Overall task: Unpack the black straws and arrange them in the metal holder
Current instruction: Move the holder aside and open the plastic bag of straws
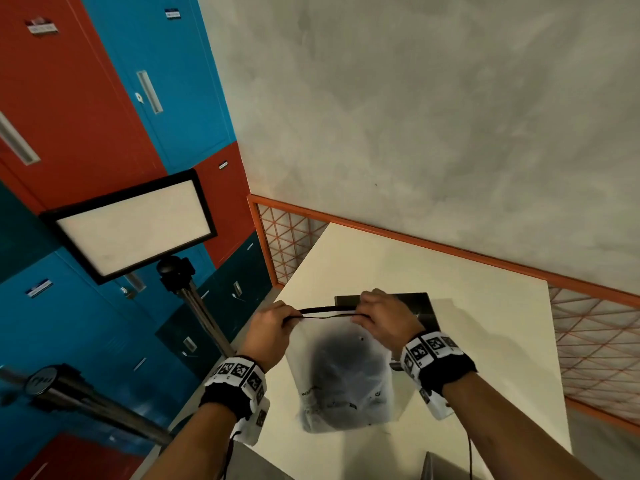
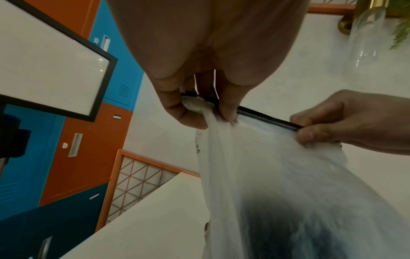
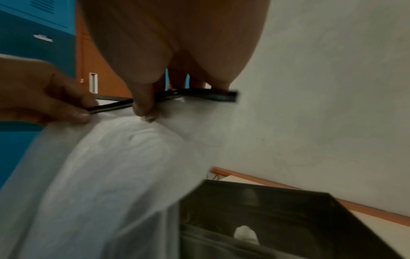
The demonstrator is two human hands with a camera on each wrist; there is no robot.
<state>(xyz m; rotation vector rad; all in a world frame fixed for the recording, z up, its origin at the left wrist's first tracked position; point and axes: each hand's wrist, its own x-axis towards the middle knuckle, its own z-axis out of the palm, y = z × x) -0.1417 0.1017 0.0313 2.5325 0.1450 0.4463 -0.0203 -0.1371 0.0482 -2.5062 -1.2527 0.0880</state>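
Where hands pinch, frosted bag

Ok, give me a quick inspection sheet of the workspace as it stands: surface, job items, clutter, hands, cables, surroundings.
Surface: cream table, bare where it shows.
Job's things: frosted plastic bag held up over the table, dark mass inside, probably the straws; black zip strip along its top. Metal holder on the table behind the bag.
Clutter: nothing seen.
Hands: left hand pinches the bag's top left corner; right hand pinches the top edge at the strip.
Cables: thin black cable hanging from the right wristband; another from the left.
Surroundings: grey wall, orange lattice rail, red and blue lockers, light panel on a stand.
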